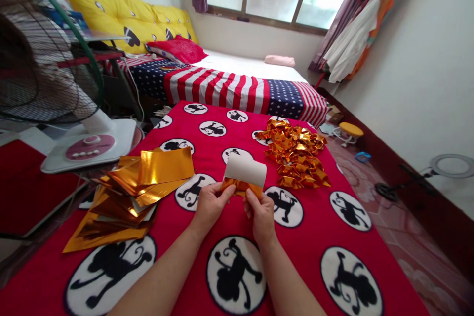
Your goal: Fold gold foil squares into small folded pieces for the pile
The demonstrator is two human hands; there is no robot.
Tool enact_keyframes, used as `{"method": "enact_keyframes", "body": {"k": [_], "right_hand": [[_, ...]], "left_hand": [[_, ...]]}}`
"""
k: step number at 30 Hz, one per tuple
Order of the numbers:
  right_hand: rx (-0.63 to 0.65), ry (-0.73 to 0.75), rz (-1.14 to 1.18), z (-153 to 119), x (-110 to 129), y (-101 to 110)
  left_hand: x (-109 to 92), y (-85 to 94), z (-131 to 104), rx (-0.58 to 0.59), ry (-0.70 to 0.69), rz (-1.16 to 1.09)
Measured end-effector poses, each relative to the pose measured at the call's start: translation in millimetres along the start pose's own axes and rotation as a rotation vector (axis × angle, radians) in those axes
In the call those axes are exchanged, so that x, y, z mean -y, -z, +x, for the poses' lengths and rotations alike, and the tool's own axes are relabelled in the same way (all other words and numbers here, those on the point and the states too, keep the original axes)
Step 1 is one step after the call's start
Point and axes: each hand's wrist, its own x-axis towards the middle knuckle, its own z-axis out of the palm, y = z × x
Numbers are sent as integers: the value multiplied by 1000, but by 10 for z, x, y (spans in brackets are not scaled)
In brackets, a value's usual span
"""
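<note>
A sheet of gold foil paper (245,170) is between my two hands above the middle of the cloth. Its upper part curls over and shows a white back, while the lower edge shows gold. My left hand (212,203) pinches its lower left part between thumb and fingers. On the lower right, my right hand (260,212) grips the same sheet, thumb on top. A loose stack of flat gold sheets (166,167) lies to the left of my hands. Folded gold foil pieces (296,153) are heaped on the right, beyond my right hand.
A red cloth with monkey prints (307,237) covers the table. At the left stands a fan (92,145). Behind is a bed with a striped and starred cover (222,90). A yellow stool (351,130) and a ring light (452,165) are on the right.
</note>
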Motion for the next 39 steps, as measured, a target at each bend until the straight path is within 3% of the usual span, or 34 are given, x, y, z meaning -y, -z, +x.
{"method": "enact_keyframes", "body": {"k": [3,7,9,14,22,27,29,34,39], "right_hand": [[-21,14,47,44,-23,85],[-155,94,73,93,-9,183],[-168,138,47,90,2,187],[-24,166,-25,32,9,102],[-4,291,-228,21,11,61],[-78,444,-350,20,44,76],[-147,492,-319,9,61,94],[-329,377,-92,18,20,128],[-348,223,104,61,6,121]], "left_hand": [[53,76,39,-40,24,-51],[103,193,97,-214,97,-230],[99,216,108,-245,108,-271],[62,176,93,-194,102,-299],[57,163,77,-109,118,-274],[91,188,72,-41,162,-322],[88,202,72,-60,118,-335],[24,234,70,-234,-72,-175],[-10,236,55,-160,-112,-191]]}}
